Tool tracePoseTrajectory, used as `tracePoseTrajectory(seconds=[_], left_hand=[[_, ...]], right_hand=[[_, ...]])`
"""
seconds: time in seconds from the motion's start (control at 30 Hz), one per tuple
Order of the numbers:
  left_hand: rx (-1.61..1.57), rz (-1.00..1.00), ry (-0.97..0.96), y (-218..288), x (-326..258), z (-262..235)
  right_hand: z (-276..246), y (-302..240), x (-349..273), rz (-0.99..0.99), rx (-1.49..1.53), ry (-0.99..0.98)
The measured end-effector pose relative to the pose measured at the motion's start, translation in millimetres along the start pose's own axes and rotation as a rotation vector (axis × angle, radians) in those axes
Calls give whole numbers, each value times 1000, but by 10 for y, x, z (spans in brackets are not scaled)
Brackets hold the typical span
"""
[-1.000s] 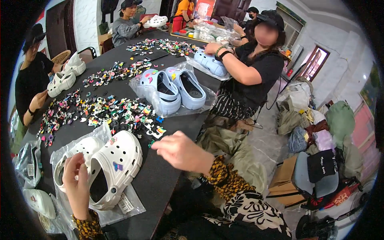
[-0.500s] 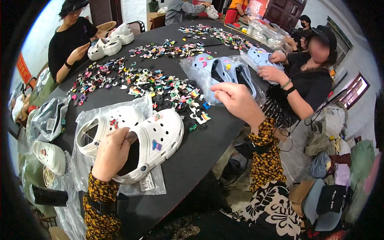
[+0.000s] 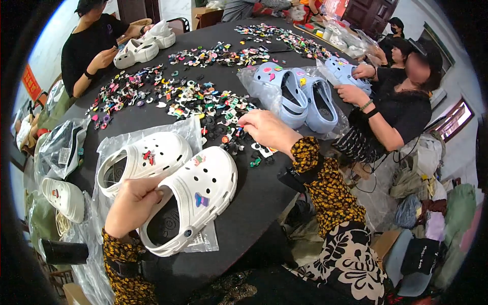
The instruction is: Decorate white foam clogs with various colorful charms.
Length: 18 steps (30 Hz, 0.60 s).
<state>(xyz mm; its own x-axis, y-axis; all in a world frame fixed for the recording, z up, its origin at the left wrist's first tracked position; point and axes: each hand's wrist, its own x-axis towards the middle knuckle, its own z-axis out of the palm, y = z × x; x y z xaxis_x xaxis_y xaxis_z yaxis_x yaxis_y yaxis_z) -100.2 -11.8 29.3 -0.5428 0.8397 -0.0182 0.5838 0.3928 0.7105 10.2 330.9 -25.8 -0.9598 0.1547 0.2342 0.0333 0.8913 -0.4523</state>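
Head view: the left hand (image 3: 131,206) pinches the rim of a white clog (image 3: 216,175), beside its mate (image 3: 170,144) on the black worktop (image 3: 249,218). The right hand (image 3: 272,132), fingers bunched, meets colourful charms (image 3: 203,104); whether it grips one, I cannot tell.

Two white clogs (image 3: 216,175) nearest, bearing three charms (image 3: 202,200) — another white clog (image 3: 63,199) at far left, two more (image 3: 133,55) across the worktop (image 3: 264,188). Two blue clogs (image 3: 277,91) together, at least one beyond (image 3: 338,67) — loose charms (image 3: 218,109) too many to count.

2 black sleeves (image 3: 336,201) with mustard-yellow mottling, a dark band (image 3: 306,175) around each, black cloth (image 3: 351,254) with cream flowers
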Motion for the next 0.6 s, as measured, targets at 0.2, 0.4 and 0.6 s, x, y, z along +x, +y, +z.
tracePoseTrajectory(seconds=[0.2, 0.4, 0.6], left_hand=[[4, 61, -23, 46, -39, -72], [30, 81, 230, 132, -126, -151], [78, 155, 500, -130, -14, -210]], right_hand=[[193, -42, 93, -154, -35, -86], [331, -153, 64, -245, -126, -116], [223, -67, 40, -205, -66, -149]])
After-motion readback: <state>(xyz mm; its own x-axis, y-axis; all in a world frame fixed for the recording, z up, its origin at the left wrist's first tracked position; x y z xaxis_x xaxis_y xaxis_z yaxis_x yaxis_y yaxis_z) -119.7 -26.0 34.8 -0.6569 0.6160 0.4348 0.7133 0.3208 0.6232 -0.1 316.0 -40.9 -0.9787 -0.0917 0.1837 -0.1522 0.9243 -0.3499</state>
